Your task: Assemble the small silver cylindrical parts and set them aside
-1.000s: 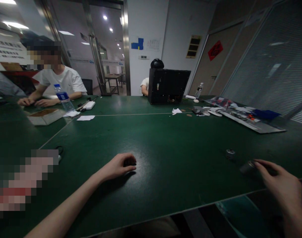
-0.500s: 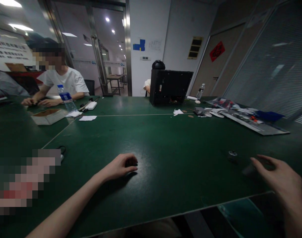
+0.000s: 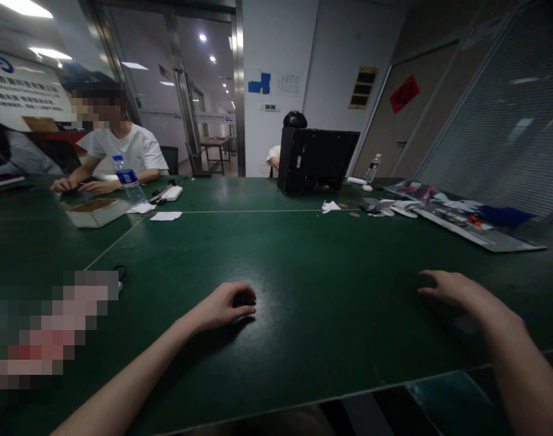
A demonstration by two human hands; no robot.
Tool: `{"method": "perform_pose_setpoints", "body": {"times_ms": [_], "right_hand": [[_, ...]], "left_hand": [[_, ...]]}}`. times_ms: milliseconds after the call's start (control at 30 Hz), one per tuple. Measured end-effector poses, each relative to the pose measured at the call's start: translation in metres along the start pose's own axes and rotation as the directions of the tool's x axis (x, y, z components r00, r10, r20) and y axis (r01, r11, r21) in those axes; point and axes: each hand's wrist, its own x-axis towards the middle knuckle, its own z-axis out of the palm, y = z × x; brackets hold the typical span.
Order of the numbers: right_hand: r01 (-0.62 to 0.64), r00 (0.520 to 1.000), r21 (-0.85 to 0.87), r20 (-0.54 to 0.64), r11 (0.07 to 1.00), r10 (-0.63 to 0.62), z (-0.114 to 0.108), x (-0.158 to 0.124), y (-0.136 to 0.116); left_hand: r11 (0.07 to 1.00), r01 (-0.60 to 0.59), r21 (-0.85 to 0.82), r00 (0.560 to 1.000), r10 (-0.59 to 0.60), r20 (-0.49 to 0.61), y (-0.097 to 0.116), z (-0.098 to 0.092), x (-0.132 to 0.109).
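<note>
My left hand (image 3: 226, 306) rests on the green table (image 3: 312, 266), fingers loosely curved and apart from the thumb, with nothing between them. Farther right, my right hand (image 3: 446, 287) reaches over the tabletop with fingers and thumb curled inward. It covers the spot where a small dark cylinder with a shiny top stood; whatever is in the fingers is hidden. Under the right wrist, a dark grey object (image 3: 467, 324) shows faintly, partly covered by the forearm.
A black box-like case (image 3: 319, 160) stands at the back. To the right lies a board (image 3: 494, 239) with scattered parts. At left are a water bottle (image 3: 129, 181), an open white box (image 3: 97, 215) and a person (image 3: 131, 148) seated at the table.
My right hand has moved left and forward onto the small cylinder, which is now hidden. My left hand keeps its pose. The view has shifted slightly.
</note>
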Motion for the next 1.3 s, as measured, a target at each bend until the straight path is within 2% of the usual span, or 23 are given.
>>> {"method": "perform_pose_setpoints", "body": {"times_ms": [100,167,267,367,467,533,667,767,900,1000,1200,1300], "right_hand": [[-0.011,0.983,0.023,0.181,1.000,0.007,0.006,0.001,0.000],[-0.007,0.978,0.023,0.208,1.000,0.002,0.006,-0.001,-0.004],[0.049,0.982,0.048,0.181,0.998,-0.057,-0.002,-0.010,-0.026],[0.246,0.961,0.183,0.084,0.952,-0.264,-0.020,-0.030,-0.075],[0.493,0.845,0.394,-0.007,0.775,-0.534,-0.039,-0.061,-0.143],[0.615,0.739,0.474,-0.068,0.630,-0.670,-0.046,-0.083,-0.190],[0.734,0.523,0.563,-0.113,0.380,-0.845,-0.043,-0.112,-0.266],[0.767,0.390,0.593,-0.127,0.245,-0.912,-0.037,-0.119,-0.304],[0.772,0.291,0.625,-0.190,0.113,-0.938,-0.027,-0.117,-0.331],[0.734,0.277,0.676,-0.205,0.069,-0.939,-0.013,-0.116,-0.338],[0.660,0.369,0.749,-0.254,0.059,-0.894,0.010,-0.123,-0.337],[0.643,0.383,0.763,-0.247,0.065,-0.890,0.012,-0.126,-0.338]], "left_hand": [[1.000,0.004,0.005,1.000,-0.004,-0.007,-0.001,0.001,0.000],[1.000,-0.002,0.010,1.000,0.002,-0.008,-0.003,0.001,0.000],[1.000,-0.006,0.010,1.000,0.006,-0.005,-0.003,0.001,0.000],[1.000,0.003,0.014,1.000,-0.002,-0.009,-0.002,0.000,0.000],[1.000,0.006,0.020,1.000,-0.006,-0.014,0.000,0.000,0.000],[1.000,0.004,0.022,1.000,-0.003,-0.018,0.000,0.001,0.000],[1.000,-0.017,0.026,0.999,0.018,-0.028,-0.002,0.001,0.000],[0.999,-0.045,0.011,0.998,0.045,-0.031,-0.002,0.001,-0.001],[0.994,-0.097,-0.041,0.995,0.097,-0.014,-0.001,0.001,-0.002],[0.994,-0.103,-0.046,0.995,0.103,-0.006,0.000,0.000,-0.002],[0.992,-0.126,-0.010,0.991,0.125,-0.043,-0.002,0.002,-0.001],[0.993,-0.114,-0.011,0.993,0.114,-0.031,-0.002,0.002,-0.001]]}}
